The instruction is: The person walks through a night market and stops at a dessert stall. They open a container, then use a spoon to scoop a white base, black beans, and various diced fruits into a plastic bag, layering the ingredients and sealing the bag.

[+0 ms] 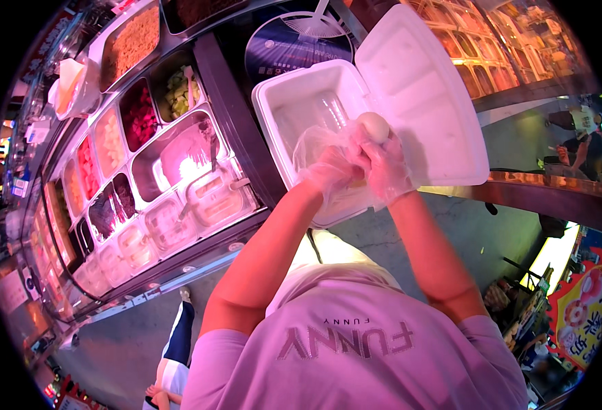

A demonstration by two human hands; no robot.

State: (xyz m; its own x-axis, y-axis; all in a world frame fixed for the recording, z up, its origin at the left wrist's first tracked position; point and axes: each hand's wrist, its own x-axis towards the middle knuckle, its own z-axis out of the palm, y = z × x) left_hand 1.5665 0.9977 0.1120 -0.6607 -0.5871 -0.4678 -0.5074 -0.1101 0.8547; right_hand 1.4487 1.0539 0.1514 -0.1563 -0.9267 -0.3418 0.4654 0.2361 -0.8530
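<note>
Both my hands wear loose clear plastic gloves and meet above an open white foam box (265,109). A smooth, round, pale ball, perhaps dough (373,127), pokes out at the top of my right hand (383,162), whose fingers are closed around its underside. Against the right hand's inner side, my left hand (332,166) has its fingers curled in. What they grip, if anything, is hidden by the crumpled glove plastic. The box's lid (438,102) is tipped back to the right. Part of the box's inside shows left of my hands.
Left of the box, a counter holds steel trays of chopped toppings (142,113) and several clear tubs (212,198). A dark blue round fan (294,48) lies behind the box. Lit food trays (479,61) stand at the far right. Another person (171,362) is at the lower left.
</note>
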